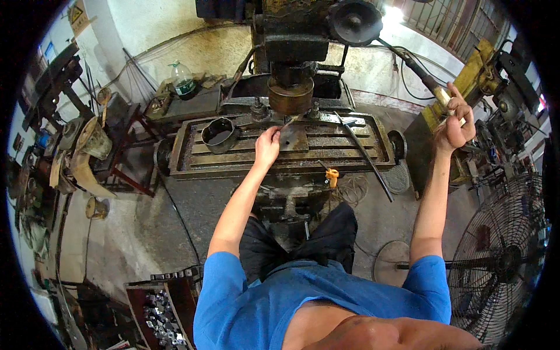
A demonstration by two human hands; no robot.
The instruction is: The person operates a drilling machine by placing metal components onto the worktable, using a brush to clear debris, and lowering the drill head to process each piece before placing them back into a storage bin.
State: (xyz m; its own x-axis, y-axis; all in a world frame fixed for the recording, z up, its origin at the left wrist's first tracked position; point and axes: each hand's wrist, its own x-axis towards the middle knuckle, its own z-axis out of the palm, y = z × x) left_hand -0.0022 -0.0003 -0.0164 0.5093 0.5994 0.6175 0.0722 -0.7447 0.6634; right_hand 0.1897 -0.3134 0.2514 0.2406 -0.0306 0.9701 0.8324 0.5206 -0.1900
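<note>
My left hand (268,147) is closed on a thin, brush-like stick (288,124). Its tip points up and right, close under the round, brownish spindle head (290,96) of the machine. Below that tip lies a flat metal plate (293,142) with a dark hole, on the slotted machine table (245,158). Out to the right, my right hand (456,125) wraps round the pale grip of a long machine lever (423,73), one finger stretched upward. A black pot of dark liquid (220,135) stands on the table just left of my left hand.
A long metal bar (366,157) slants over the table's front right edge. A yellow-handled tool (332,176) is at the front edge. To my right stands a large fan (501,259); a box of metal pieces (163,318) is at lower left. A clear bottle (182,80) stands behind left.
</note>
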